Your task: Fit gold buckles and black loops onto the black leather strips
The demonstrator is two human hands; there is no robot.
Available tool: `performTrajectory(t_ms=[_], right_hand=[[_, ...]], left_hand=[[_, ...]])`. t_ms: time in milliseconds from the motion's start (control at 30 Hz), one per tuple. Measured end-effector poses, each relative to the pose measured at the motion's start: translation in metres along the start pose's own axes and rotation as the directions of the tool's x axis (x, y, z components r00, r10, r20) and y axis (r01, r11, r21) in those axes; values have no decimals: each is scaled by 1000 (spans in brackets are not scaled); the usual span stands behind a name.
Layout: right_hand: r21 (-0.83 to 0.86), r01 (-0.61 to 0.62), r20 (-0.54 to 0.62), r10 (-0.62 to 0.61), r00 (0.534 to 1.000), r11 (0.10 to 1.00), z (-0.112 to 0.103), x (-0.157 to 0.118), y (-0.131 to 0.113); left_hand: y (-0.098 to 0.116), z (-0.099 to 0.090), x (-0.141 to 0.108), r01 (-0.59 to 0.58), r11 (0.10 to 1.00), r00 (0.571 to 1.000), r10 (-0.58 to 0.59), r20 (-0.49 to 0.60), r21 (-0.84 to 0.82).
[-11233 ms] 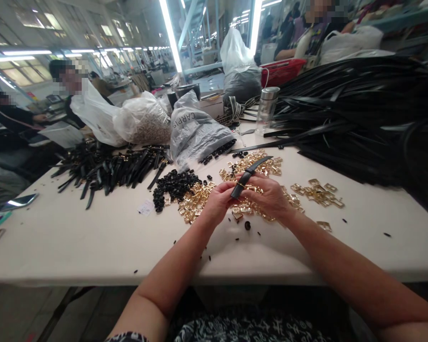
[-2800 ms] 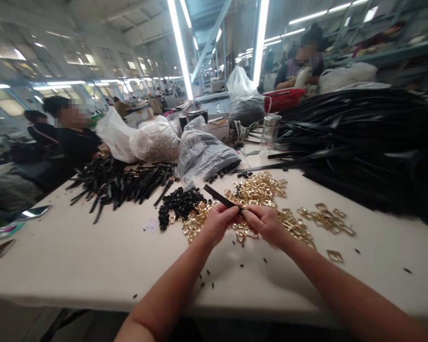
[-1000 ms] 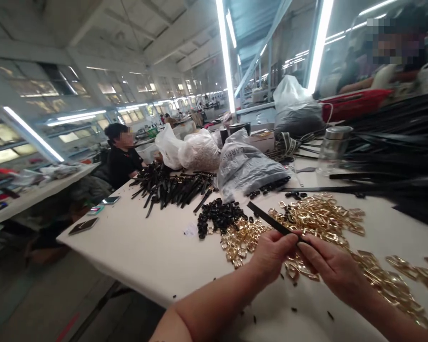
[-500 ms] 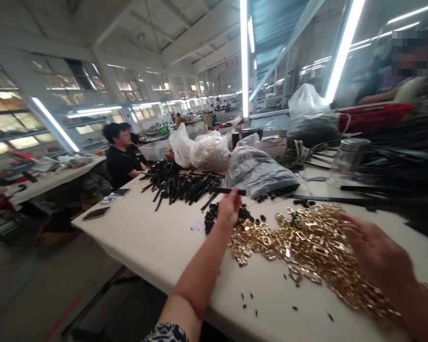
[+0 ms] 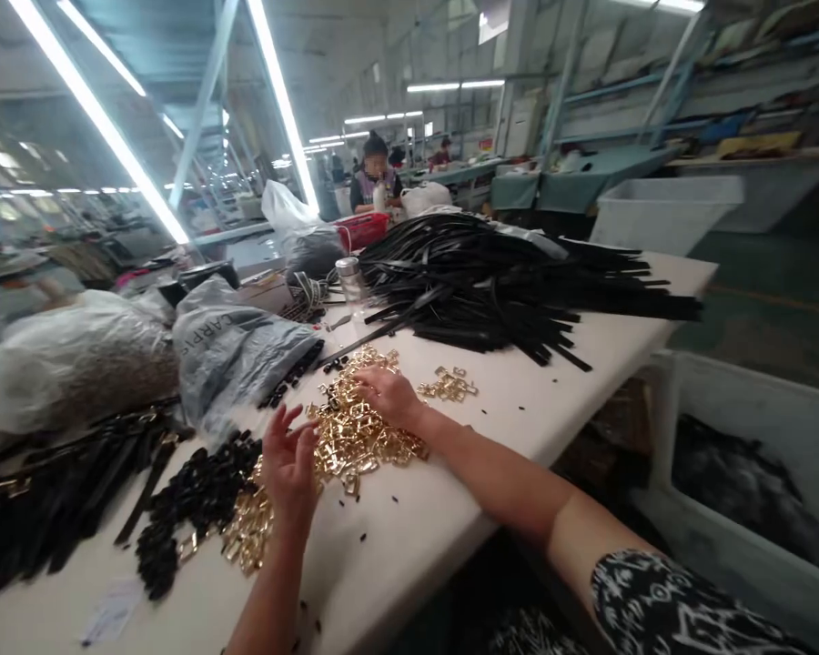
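A heap of gold metal buckles (image 5: 365, 432) lies on the pale table (image 5: 409, 518). My right hand (image 5: 389, 396) rests on the heap's upper part, its fingertips down among the buckles; whether it grips one is hidden. My left hand (image 5: 290, 455) is raised over the heap's left part, palm up, fingers apart and curved, with nothing in it. Small black pieces (image 5: 205, 491) are piled to its left. Black straps, some with gold buckles (image 5: 61, 491), lie at the far left.
Long black straps (image 5: 470, 282) cover the table's far right. A glass jar (image 5: 350, 284), a grey plastic bag (image 5: 236, 346) and a red basket (image 5: 361, 230) stand behind the buckles. White bins (image 5: 757, 482) are at the right. A person (image 5: 375, 177) sits beyond.
The view has swung to the right. My left hand no longer holds the black strap and is now open over the buckles. My right hand has come down onto the heap.
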State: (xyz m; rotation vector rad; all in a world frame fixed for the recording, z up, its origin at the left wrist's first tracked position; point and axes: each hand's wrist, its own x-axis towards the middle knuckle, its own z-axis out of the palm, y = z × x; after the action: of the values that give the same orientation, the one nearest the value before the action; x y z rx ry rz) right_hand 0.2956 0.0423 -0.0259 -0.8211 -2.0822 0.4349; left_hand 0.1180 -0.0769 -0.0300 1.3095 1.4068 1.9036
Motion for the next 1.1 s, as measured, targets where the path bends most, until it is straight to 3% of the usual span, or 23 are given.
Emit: performTrajectory(t_ms=[133,233,300,400,500,567,667,833,1100], right_hand=[[40,-34,-68,36,997,999,-9,2,-6],[50,-161,-133,167,977,986,-29,10,-2],[-35,-263,-135,257,957,964,-52,17,7],[-331,-412,-80,410,909,849,-94,27,33],[-471,-499,-79,528,845,728,-130,28,68],[-536,-538,-90,589,803,651,-144,20,88],[-608,-546,-97,628,772,576,-145,3,107],[-643,-506,-74,610,789,576,-120,-17,110],[-636,-500,-50,616,786,588,-110,-8,106]], left_hand=[[-18,-5,-4,-82,976,983,46,176,204],[-29,-16,0,-79,964,984,34,177,253],[-32,-18,2,-89,961,985,46,166,261],[-31,-16,2,-94,961,986,54,160,258],[-26,-11,2,-88,961,988,50,149,261],[-22,-8,2,-81,960,987,41,152,269],[-20,-7,1,-77,959,985,32,168,273],[-24,-8,1,-54,966,986,13,163,251],[-24,-12,1,-47,973,986,9,167,227]])
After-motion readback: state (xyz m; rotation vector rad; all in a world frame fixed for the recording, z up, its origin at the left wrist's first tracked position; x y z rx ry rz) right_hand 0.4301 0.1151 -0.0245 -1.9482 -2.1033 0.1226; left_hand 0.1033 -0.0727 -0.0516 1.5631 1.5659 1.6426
